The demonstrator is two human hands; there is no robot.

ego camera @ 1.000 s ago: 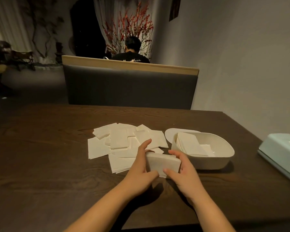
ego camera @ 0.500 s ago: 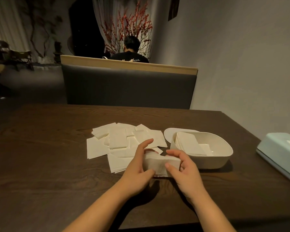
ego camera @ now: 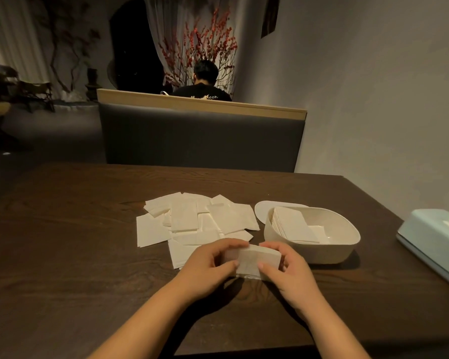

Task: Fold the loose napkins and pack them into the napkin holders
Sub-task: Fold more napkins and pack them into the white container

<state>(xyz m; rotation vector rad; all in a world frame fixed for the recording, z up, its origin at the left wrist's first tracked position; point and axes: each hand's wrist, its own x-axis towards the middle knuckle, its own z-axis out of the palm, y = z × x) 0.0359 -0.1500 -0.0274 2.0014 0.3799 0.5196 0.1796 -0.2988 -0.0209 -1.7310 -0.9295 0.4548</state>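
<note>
My left hand and right hand pinch a folded napkin between them, its lower edge near the table. The white napkin holder sits just beyond my right hand. If my pinch slackens, I think the fold springs open.

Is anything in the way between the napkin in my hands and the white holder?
Nothing visible. Both hands grip the folded napkin just left of the white holder, whose open top has room beside the napkins already inside.
</note>
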